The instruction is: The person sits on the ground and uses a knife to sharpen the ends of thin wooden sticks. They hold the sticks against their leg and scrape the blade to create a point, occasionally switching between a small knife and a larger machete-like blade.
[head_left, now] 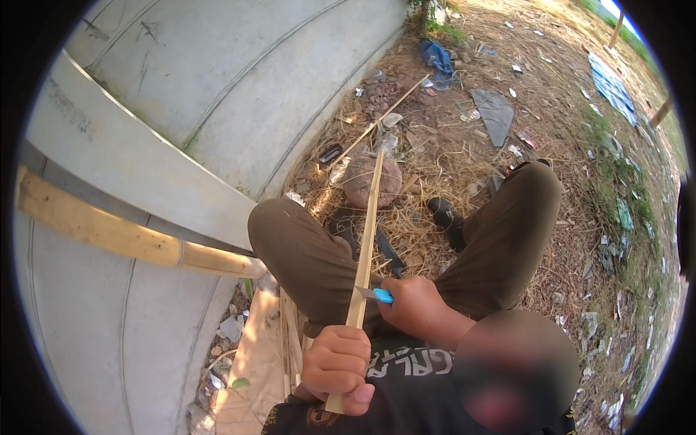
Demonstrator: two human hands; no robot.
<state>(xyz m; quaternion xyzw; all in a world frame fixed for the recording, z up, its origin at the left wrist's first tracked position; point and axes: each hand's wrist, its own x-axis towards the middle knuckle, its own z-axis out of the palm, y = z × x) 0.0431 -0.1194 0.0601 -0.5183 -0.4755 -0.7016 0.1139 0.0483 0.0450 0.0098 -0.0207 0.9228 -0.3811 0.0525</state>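
Observation:
My left hand (337, 368) is wrapped around the near end of a long, pale bamboo strip (371, 217). The strip runs away from me between my bent knees, its far end over a round stone (383, 181). In my closed right hand (419, 308) is a knife (383, 296) with a light blue handle. Its blade meets the strip just beyond my left hand. Most of the handle is hidden by my fingers. On the straw between my legs lies a dark, flat tool (389, 254), partly covered by the strip and my leg.
A thick bamboo pole (138, 228) and a pale concrete wall (217, 80) stand on the left. Another thin strip (384, 119) lies beyond the stone. Flat boards (254, 355) are at my left hip. A blue plastic bag (436, 56), grey sheet (493, 116) and litter dot the ground.

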